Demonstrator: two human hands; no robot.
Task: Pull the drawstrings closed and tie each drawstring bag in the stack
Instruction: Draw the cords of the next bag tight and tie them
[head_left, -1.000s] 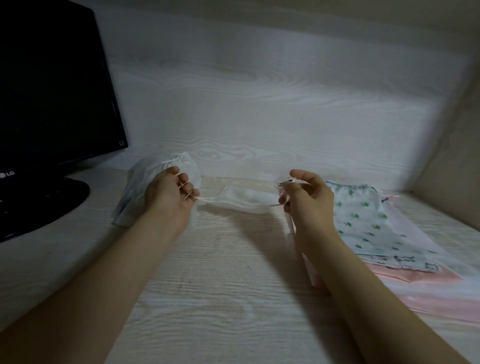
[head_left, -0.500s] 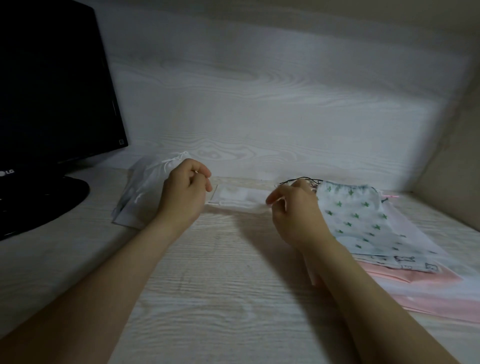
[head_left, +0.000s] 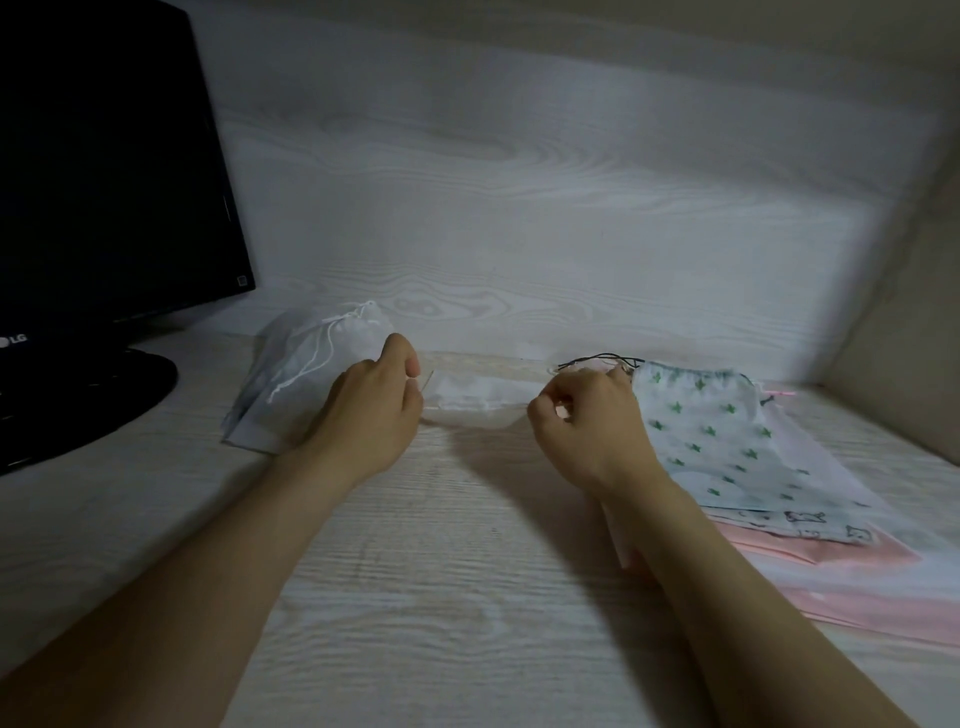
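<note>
The pale wood-grain bench (head_left: 467, 597) fills the lower frame, with a dark monitor (head_left: 104, 171) at the upper left. At the right lies the stack (head_left: 857, 613) of flat pink bags, and the cactus-print bag (head_left: 717, 441) on top has its mouth open and a black cord (head_left: 597, 359) loose, so these look undone. Left of centre sits a tied white bag (head_left: 311, 374), its neck cinched and its cord knotted, which I judge finished.

Between them, mid-frame, the left hand (head_left: 371, 415) and right hand (head_left: 587, 421) flank a small white bag (head_left: 475, 402) lying on the bench. The left fingers are curled in and pinch a thin drawstring (head_left: 428, 382) at the bag's left end. The right fingers are curled tight at the other end, apparently gripping that cord, though the hand hides it. The bag's mouth looks gathered, with no knot visible. Most of the task remains.
</note>
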